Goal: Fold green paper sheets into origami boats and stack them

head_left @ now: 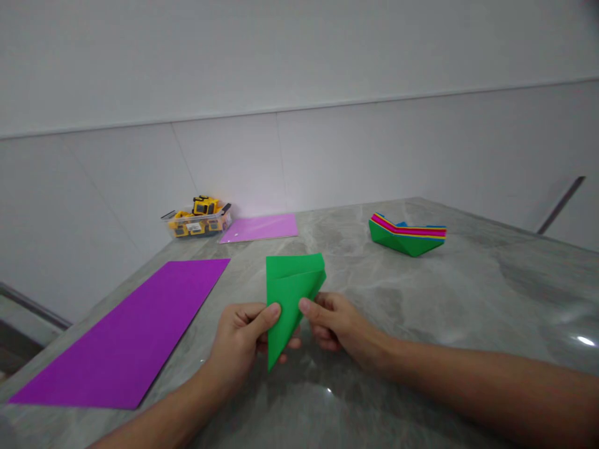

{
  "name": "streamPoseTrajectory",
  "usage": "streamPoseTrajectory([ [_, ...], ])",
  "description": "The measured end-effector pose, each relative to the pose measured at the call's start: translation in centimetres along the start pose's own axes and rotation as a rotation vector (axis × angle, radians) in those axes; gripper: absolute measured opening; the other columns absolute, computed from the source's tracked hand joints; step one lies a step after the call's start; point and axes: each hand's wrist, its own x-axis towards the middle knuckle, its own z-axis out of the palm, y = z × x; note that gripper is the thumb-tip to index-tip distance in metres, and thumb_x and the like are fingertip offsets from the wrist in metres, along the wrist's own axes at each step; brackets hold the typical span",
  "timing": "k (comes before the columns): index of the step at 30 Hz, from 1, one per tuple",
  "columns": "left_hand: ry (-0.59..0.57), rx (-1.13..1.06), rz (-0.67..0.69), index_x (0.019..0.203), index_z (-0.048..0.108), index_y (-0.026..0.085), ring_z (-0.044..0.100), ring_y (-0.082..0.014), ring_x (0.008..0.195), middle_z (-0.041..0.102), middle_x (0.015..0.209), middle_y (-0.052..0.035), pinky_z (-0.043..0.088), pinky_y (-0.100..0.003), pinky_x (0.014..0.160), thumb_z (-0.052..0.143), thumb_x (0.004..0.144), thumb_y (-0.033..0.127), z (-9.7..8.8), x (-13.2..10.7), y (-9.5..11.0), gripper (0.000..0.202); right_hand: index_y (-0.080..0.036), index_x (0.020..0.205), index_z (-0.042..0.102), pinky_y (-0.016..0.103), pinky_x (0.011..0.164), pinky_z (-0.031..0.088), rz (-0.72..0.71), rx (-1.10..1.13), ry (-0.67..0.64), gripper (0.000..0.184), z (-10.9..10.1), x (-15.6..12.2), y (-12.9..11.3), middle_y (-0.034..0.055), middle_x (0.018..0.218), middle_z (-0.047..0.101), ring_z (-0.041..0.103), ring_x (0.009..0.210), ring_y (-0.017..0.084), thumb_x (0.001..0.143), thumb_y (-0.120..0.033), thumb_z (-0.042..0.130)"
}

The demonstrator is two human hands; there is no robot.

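Note:
A folded green paper [291,293] stands upright over the grey marble table [468,299], narrowing to a point at the bottom. My left hand [246,343] pinches its left edge with thumb on the front and fingers behind. My right hand [332,321] pinches its right edge the same way. Both hands are closed on the paper, just above the table near its front middle.
A large purple sheet [131,330] lies flat to the left. A paler purple sheet [261,227] lies further back. A clear box of yellow toy vehicles [199,219] sits against the wall. A stack of nested coloured paper boats [406,236] rests at the right rear.

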Motion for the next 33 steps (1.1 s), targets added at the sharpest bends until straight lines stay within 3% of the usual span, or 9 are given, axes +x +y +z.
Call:
streamPoseTrajectory([
  [5,-0.057,0.093,0.041,0.072,0.073,0.008,0.071,-0.0241,0.059,0.072,0.063,-0.0110,0.053,-0.024,0.043,0.069,0.078,0.051,0.4,-0.5,-0.3,0.044,-0.019,0.059,0.043,0.022,0.038,0.017,-0.019,0.099,-0.044,0.052,0.8,-0.1,0.2,-0.0087,0.048,0.032,0.024,0.041,0.004,0.070,-0.064,0.068],
  [13,-0.061,0.162,0.062,0.069,0.066,0.011,0.064,-0.0175,0.039,0.068,0.054,-0.0072,0.046,-0.021,0.035,0.061,0.082,0.057,0.7,-1.1,-0.3,0.048,-0.020,0.058,0.042,0.021,0.037,0.018,-0.097,0.151,-0.066,0.052,1.0,0.0,0.5,-0.0101,0.044,0.032,0.024,0.038,0.004,0.069,-0.063,0.068],
  [20,0.012,0.244,0.186,0.054,0.058,0.014,0.048,-0.0093,0.028,0.059,0.041,-0.0038,0.033,-0.016,0.028,0.057,0.083,0.061,1.8,-1.4,-0.1,0.055,-0.015,0.060,0.056,0.019,0.032,0.023,-0.073,0.066,-0.309,0.052,1.9,-0.7,0.9,-0.0050,0.049,0.048,0.035,0.034,0.003,0.074,-0.065,0.062],
  [28,-0.011,0.127,0.154,0.056,0.057,0.015,0.046,-0.0092,0.029,0.058,0.041,-0.0026,0.033,-0.017,0.027,0.054,0.084,0.062,2.7,-1.3,-0.3,0.054,-0.016,0.057,0.057,0.017,0.030,0.022,-0.085,0.062,-0.282,0.051,1.9,-0.7,0.9,-0.0041,0.049,0.051,0.036,0.032,0.003,0.075,-0.063,0.061],
  [33,0.068,0.226,0.180,0.061,0.055,0.017,0.048,-0.0100,0.032,0.055,0.043,0.0002,0.037,-0.018,0.031,0.049,0.088,0.061,2.9,-1.1,-1.2,0.052,-0.016,0.059,0.060,0.017,0.032,0.025,-0.150,-0.025,-0.232,0.038,2.2,-0.6,0.7,-0.0015,0.056,0.058,0.037,0.035,0.003,0.077,-0.049,0.061],
])
